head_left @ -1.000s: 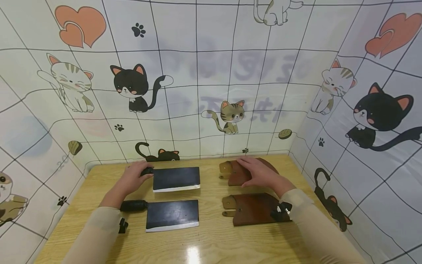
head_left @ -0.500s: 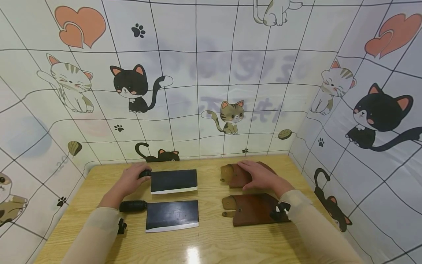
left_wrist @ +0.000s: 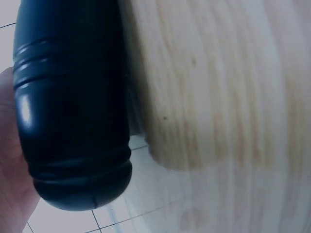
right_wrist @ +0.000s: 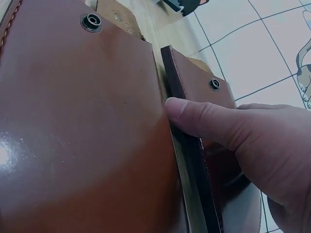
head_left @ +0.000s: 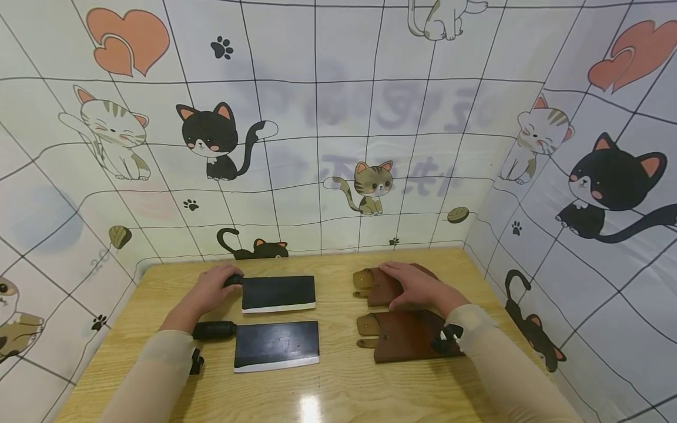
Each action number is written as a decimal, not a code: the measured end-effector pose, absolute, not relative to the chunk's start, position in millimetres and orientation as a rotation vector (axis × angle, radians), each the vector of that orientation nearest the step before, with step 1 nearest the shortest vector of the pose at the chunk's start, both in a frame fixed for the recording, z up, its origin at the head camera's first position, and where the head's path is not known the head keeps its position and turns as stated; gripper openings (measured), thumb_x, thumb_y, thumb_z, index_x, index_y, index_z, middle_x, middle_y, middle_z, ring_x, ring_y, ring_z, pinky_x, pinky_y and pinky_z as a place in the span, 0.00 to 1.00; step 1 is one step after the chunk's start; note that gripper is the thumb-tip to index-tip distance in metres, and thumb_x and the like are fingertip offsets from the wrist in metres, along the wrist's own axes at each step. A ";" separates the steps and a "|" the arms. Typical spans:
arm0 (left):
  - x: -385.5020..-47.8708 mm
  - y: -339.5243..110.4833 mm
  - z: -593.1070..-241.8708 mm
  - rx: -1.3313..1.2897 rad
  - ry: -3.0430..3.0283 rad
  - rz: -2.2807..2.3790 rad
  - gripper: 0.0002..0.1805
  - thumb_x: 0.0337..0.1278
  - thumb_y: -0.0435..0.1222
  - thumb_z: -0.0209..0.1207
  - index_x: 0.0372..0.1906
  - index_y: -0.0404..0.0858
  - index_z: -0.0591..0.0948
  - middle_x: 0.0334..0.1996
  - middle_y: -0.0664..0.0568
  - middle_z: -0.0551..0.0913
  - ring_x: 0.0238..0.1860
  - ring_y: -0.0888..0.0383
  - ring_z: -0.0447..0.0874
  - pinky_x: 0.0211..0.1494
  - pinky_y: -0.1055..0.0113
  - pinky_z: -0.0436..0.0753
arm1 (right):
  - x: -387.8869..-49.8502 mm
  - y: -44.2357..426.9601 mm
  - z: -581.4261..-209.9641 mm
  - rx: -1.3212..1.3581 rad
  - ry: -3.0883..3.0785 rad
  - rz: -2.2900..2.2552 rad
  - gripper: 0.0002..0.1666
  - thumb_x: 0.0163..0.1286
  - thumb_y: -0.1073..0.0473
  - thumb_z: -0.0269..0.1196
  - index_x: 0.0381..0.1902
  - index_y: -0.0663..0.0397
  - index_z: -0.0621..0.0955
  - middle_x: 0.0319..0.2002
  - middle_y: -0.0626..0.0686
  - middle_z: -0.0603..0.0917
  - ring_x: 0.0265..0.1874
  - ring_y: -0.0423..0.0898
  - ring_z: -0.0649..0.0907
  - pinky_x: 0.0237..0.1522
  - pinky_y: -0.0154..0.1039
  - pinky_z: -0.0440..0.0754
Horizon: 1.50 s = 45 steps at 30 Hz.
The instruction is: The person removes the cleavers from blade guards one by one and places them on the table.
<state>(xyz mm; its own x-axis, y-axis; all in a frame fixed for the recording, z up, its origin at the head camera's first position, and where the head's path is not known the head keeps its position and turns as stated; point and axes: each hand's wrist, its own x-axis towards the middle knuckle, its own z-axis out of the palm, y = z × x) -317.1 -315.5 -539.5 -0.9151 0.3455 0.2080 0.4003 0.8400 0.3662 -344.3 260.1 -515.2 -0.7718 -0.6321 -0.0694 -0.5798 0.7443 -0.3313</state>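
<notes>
My left hand [head_left: 213,286] grips the black handle of the far cleaver [head_left: 278,294], whose dark rectangular blade with a bright edge points right. Nearer me lies a matching cleaver [head_left: 277,346] with a ridged black handle. A glossy black handle [left_wrist: 73,107] fills the left of the left wrist view; I cannot tell which cleaver it belongs to. My right hand [head_left: 415,285] holds the far brown leather sheath [head_left: 381,292] across its width, thumb on the near edge, other fingers mostly hidden. Just in front lies the near leather sheath [head_left: 404,336], under my wrist.
The cleavers and sheaths are on a light wooden table [head_left: 338,388], cleavers left and sheaths right. Behind and beside it stands a white gridded wall covering [head_left: 296,205] with cartoon cats. Each sheath has strap tabs with snap studs, such as this stud [right_wrist: 91,22].
Both hands have come slightly toward me and down. The far cleaver has moved a little left and nearer, and the far sheath nearer. The near cleaver and near sheath have stayed put.
</notes>
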 end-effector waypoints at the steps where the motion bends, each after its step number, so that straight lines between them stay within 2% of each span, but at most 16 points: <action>1: -317.4 -316.2 -540.7 -0.594 -2.881 -0.624 0.18 0.73 0.38 0.72 0.61 0.37 0.86 0.59 0.40 0.85 0.62 0.31 0.82 0.57 0.26 0.71 | -344.4 259.8 -515.7 -0.972 2.762 -0.439 0.66 0.64 0.44 0.85 0.87 0.62 0.63 0.84 0.66 0.64 0.83 0.68 0.64 0.78 0.66 0.67; 9: -331.0 -328.5 -567.1 -0.617 -2.874 -0.609 0.19 0.74 0.39 0.71 0.63 0.39 0.85 0.60 0.40 0.86 0.62 0.32 0.82 0.55 0.29 0.71 | -348.1 259.0 -521.0 -0.948 2.740 -0.425 0.66 0.64 0.44 0.84 0.88 0.60 0.62 0.85 0.67 0.63 0.83 0.68 0.64 0.78 0.66 0.67; 17: -328.3 -328.7 -564.7 -0.662 -2.865 -0.598 0.18 0.74 0.42 0.71 0.61 0.38 0.85 0.57 0.39 0.86 0.59 0.30 0.82 0.53 0.28 0.72 | -358.2 258.8 -528.3 -0.942 2.684 -0.417 0.66 0.65 0.43 0.84 0.88 0.58 0.61 0.85 0.66 0.62 0.83 0.68 0.64 0.78 0.67 0.66; 27: -328.4 -327.0 -560.2 -0.638 -2.896 -0.634 0.20 0.73 0.41 0.72 0.63 0.38 0.85 0.58 0.39 0.87 0.60 0.30 0.83 0.58 0.26 0.72 | -362.0 257.0 -525.2 -0.886 2.640 -0.413 0.67 0.63 0.42 0.85 0.89 0.57 0.61 0.86 0.65 0.61 0.84 0.68 0.62 0.79 0.65 0.66; 36: -322.6 -323.7 -557.8 -0.630 -2.863 -0.656 0.20 0.69 0.40 0.75 0.61 0.38 0.87 0.58 0.37 0.87 0.60 0.27 0.79 0.58 0.24 0.72 | -359.0 257.5 -524.1 -0.900 2.638 -0.423 0.68 0.63 0.43 0.85 0.89 0.58 0.61 0.86 0.66 0.61 0.84 0.69 0.62 0.79 0.66 0.65; 45: -329.2 -322.7 -553.7 -0.573 -2.911 -0.618 0.24 0.68 0.39 0.75 0.64 0.35 0.86 0.61 0.35 0.86 0.64 0.27 0.79 0.64 0.25 0.73 | -361.5 262.8 -518.1 -0.921 2.656 -0.479 0.70 0.60 0.44 0.87 0.88 0.63 0.61 0.86 0.68 0.60 0.84 0.70 0.60 0.80 0.67 0.62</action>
<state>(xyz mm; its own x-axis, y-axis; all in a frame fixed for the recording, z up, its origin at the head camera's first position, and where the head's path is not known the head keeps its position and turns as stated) -329.2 -322.7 -553.7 -0.9225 0.3395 0.1838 0.3848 0.8458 0.3694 -361.5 262.8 -518.1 -0.7542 -0.6369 -0.1598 -0.5409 0.7406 -0.3987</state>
